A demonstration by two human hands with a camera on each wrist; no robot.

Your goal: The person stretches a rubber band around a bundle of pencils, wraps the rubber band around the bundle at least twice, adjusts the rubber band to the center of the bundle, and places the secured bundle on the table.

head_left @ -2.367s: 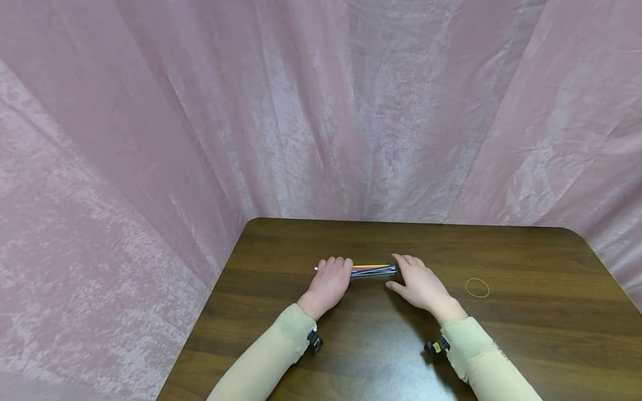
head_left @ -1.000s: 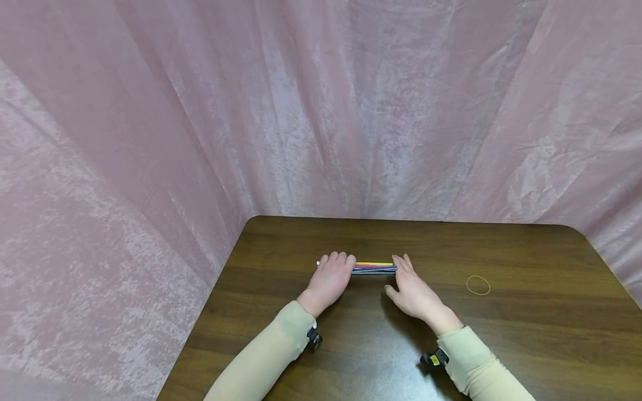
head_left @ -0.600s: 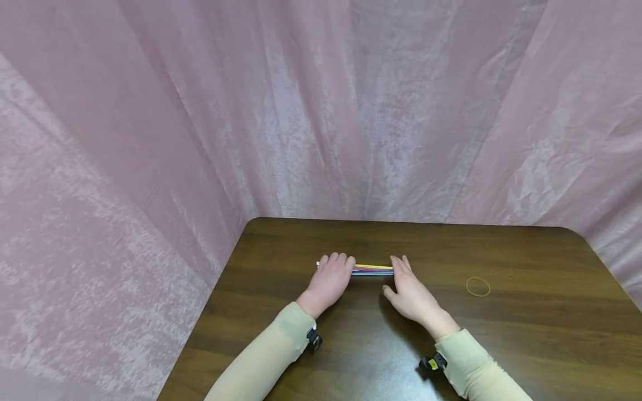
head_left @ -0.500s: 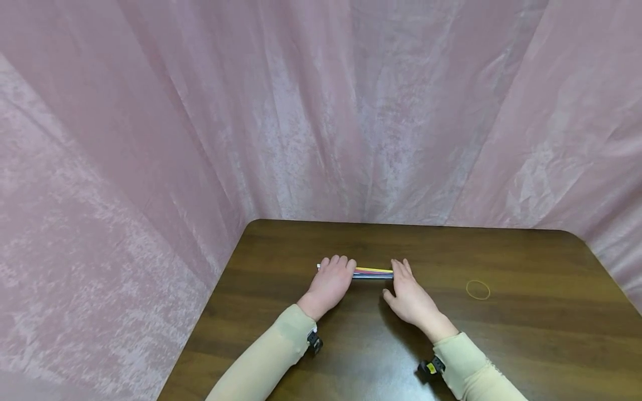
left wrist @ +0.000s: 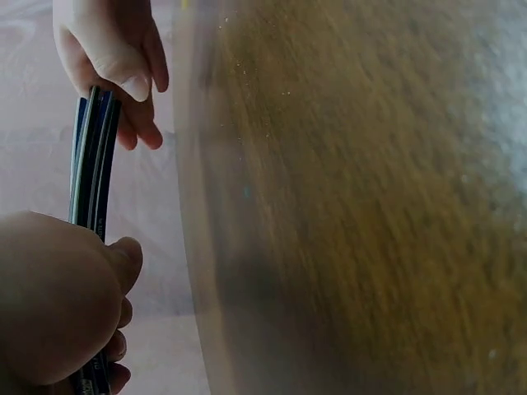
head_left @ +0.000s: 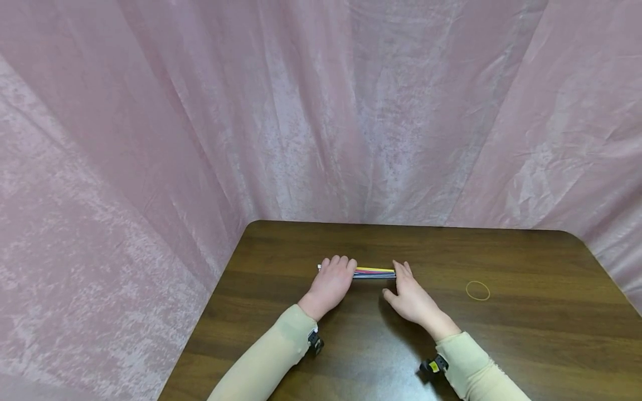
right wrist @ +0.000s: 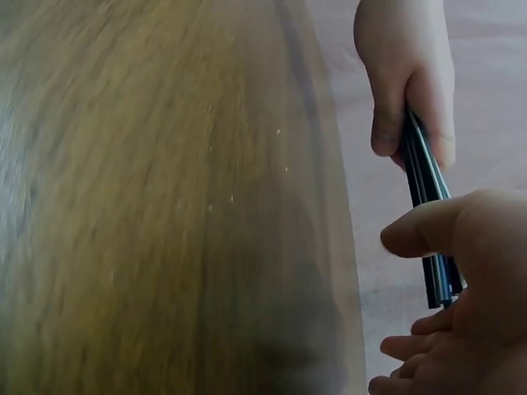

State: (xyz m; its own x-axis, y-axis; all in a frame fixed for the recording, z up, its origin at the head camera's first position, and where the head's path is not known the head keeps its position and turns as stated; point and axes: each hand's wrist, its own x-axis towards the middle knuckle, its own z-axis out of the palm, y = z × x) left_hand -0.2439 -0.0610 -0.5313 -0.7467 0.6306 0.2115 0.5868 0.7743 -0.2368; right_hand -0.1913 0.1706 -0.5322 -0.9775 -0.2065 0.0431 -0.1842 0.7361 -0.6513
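Observation:
My left hand (head_left: 331, 283) grips a bundle of slim pencils (head_left: 373, 273), yellow, pink, blue and dark, held level above the table. A white tip pokes out beyond its far side. In the left wrist view the thumb and fingers wrap round the dark shafts, some with small print. My right hand (head_left: 415, 298) has its fingers fairly straight, and its palm side meets the bundle's right end. The right wrist view has the uneven pencil ends (right wrist: 443, 284) at that palm, the thumb standing apart. Much of the bundle is hidden inside the left hand.
A thin yellow rubber band (head_left: 478, 291) lies on the brown wooden table (head_left: 531, 345), right of the right hand. Pink curtains (head_left: 321, 111) hang behind the table and along its left side. Each wrist carries a small black camera (head_left: 434, 365).
The right hand has come from just off the bundle's end to touching it, shifting slightly left and then a little right. The pencil ends look more even. The left hand keeps its grip.

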